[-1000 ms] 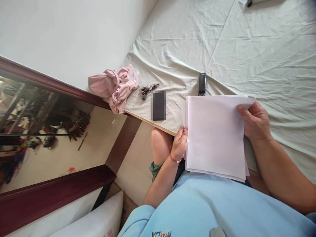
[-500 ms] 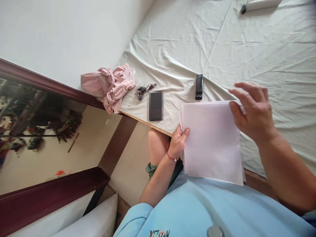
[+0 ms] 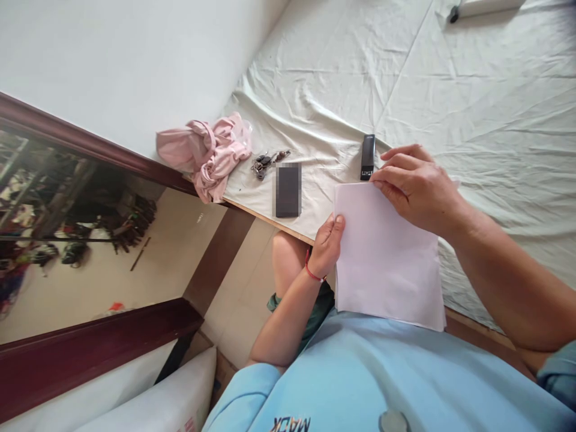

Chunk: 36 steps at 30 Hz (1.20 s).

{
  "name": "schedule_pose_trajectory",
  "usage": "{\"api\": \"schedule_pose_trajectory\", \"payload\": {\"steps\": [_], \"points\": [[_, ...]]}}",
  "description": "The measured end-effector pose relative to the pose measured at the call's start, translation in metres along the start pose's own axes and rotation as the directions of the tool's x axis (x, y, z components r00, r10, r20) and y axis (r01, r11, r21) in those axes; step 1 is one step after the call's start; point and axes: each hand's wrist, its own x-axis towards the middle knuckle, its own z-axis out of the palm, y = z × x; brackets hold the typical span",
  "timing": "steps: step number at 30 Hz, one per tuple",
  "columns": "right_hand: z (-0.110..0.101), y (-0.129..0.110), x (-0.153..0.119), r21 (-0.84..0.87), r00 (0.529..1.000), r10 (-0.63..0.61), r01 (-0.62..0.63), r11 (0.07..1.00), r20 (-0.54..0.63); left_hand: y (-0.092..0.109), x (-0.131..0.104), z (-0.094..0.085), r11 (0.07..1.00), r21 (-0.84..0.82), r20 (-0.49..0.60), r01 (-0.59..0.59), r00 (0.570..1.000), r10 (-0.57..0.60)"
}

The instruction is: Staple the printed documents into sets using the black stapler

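Note:
A stack of white paper sheets (image 3: 387, 264) lies between my hands, in front of the blue shirt. My left hand (image 3: 327, 245) grips its left edge, thumb on top and fingers beneath. At the far edge of the sheets, my right hand (image 3: 411, 183) has its thumb and index finger pressed together at the paper. Its other fingers reach over toward a black stapler (image 3: 368, 157), which lies on the cloth just beyond the paper.
On the pale cloth (image 3: 324, 84) lie a dark blurred rectangular object (image 3: 288, 191), a bunch of keys (image 3: 261, 165) and a pink cloth (image 3: 216, 153). A white object (image 3: 488, 7) is at the far right. A dark red-framed mirror (image 3: 81, 240) stands left.
My right hand has moved left along the far edge of the paper, and its thumb and index finger have closed together. The sheets sit more evenly. My left hand still holds the left edge.

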Motion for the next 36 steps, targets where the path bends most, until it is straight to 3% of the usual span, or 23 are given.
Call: {"api": "schedule_pose_trajectory", "payload": {"steps": [4, 10, 13, 21, 27, 32, 36], "points": [[0.002, 0.000, -0.004, -0.039, 0.998, -0.034, 0.036, 0.999, 0.050, -0.002, 0.003, 0.002, 0.999, 0.044, -0.086, -0.019, 0.996, 0.023], [0.014, -0.008, -0.007, -0.150, 0.998, -0.035, 0.042, 0.988, 0.046, -0.004, 0.002, 0.007, 0.996, 0.057, -0.024, -0.068, 0.997, 0.070], [0.021, -0.010, -0.007, -0.151, 0.991, -0.074, 0.091, 0.984, 0.113, -0.003, 0.002, 0.008, 0.991, 0.099, -0.074, -0.088, 0.993, 0.096], [0.030, -0.019, -0.003, -0.125, 0.980, -0.126, 0.146, 0.981, 0.151, -0.008, 0.009, 0.006, 0.978, 0.162, -0.170, -0.129, 0.973, 0.156], [0.029, -0.017, 0.001, -0.161, 0.980, -0.007, 0.039, 0.986, 0.198, -0.009, 0.012, 0.007, 0.981, 0.164, -0.165, -0.102, 0.978, 0.130], [0.029, -0.016, 0.003, -0.103, 0.971, -0.041, 0.067, 0.992, 0.237, -0.008, 0.018, 0.006, 0.983, 0.152, -0.157, -0.101, 0.980, 0.125], [0.028, -0.013, 0.005, -0.055, 0.969, 0.008, 0.005, 0.998, 0.246, -0.007, 0.023, 0.006, 0.973, 0.176, -0.130, -0.150, 0.976, 0.174]]}}
